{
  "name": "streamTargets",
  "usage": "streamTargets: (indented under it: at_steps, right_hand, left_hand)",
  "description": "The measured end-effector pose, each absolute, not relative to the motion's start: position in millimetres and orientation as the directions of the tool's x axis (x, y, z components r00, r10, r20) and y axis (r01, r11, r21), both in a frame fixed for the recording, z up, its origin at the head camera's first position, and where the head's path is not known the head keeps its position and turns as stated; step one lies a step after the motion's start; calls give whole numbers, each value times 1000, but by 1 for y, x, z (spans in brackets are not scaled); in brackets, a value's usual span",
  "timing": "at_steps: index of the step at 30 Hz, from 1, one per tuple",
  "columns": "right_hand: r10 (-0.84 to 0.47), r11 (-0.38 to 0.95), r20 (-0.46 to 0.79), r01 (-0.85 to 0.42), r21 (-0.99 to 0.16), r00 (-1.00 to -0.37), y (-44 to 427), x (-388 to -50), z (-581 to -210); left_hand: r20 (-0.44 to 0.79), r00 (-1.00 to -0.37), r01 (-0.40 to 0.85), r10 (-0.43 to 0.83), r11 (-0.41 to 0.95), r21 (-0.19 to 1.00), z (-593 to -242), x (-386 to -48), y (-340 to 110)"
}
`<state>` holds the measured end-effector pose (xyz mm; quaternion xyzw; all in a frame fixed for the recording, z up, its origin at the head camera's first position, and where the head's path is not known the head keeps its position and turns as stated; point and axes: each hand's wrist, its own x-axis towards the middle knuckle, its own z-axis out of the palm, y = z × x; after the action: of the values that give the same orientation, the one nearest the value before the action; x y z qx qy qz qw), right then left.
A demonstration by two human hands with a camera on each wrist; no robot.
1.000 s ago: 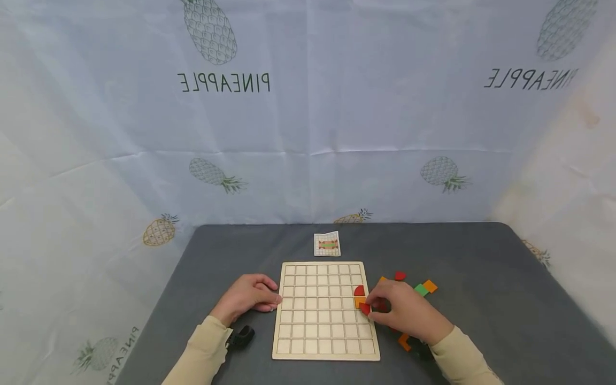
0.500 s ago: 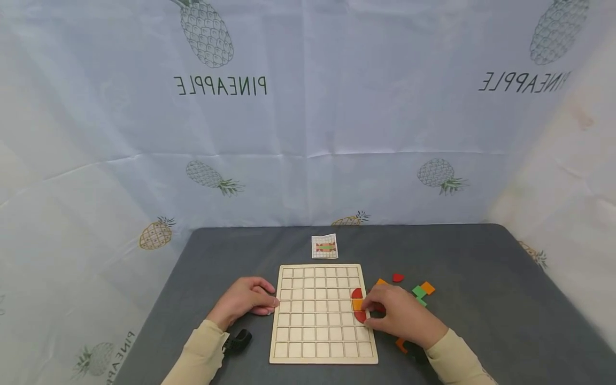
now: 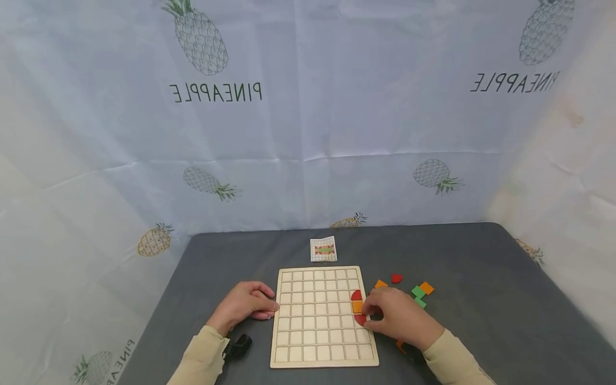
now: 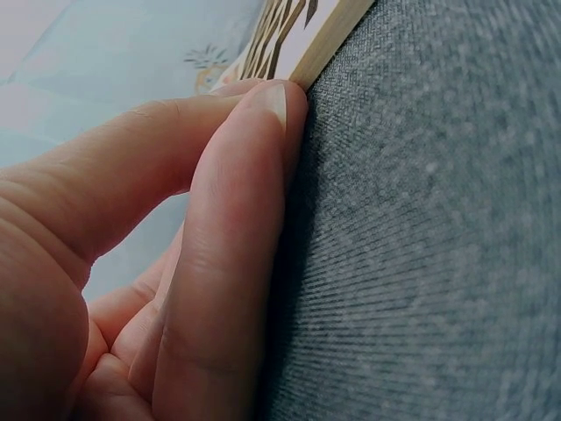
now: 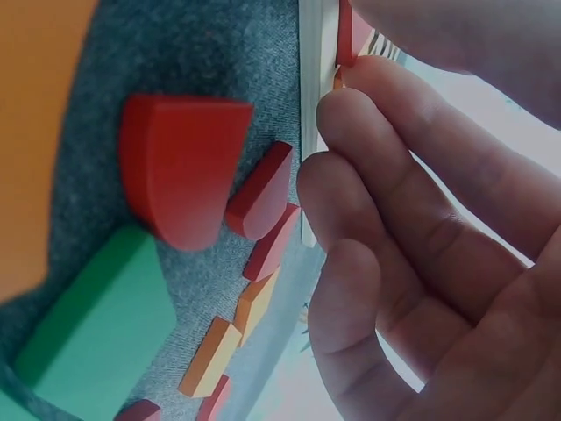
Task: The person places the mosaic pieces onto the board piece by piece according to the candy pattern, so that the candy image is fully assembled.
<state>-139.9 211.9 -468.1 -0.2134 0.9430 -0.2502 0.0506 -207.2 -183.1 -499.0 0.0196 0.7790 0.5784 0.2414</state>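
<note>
A pale wooden grid board (image 3: 315, 323) lies flat on the dark table. My left hand (image 3: 247, 306) holds its left edge with the thumb and finger tips, which meet the edge in the left wrist view. On the board's right side, a red quarter-circle block (image 3: 356, 295), an orange square block (image 3: 357, 307) and a second red quarter-circle block (image 3: 359, 320) form a column. My right hand (image 3: 401, 315) pinches that lower red block with thumb and index finger. In the right wrist view, my right fingers (image 5: 351, 114) partly cover it.
Right of the board lie loose blocks: a red one (image 3: 397, 278), an orange square (image 3: 426, 288) and green ones (image 3: 417, 292). My right hand hides some. A small pattern card (image 3: 323, 249) lies behind the board. A black strap (image 3: 239, 346) is at my left wrist.
The lower red block has moved from tilted across the board's right rim to lying in line beneath the orange square. My right hand stays at it; the left hand keeps its place at the edge.
</note>
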Motion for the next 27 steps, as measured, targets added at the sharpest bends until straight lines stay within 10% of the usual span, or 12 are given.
streamTargets:
  at_steps: [27]
  right_hand:
    - [-419, 784, 20, -373, -496, -908, 211, -140, -470]
  left_hand:
    - [-355, -886, -250, 298, 337, 908, -498, -207, -182]
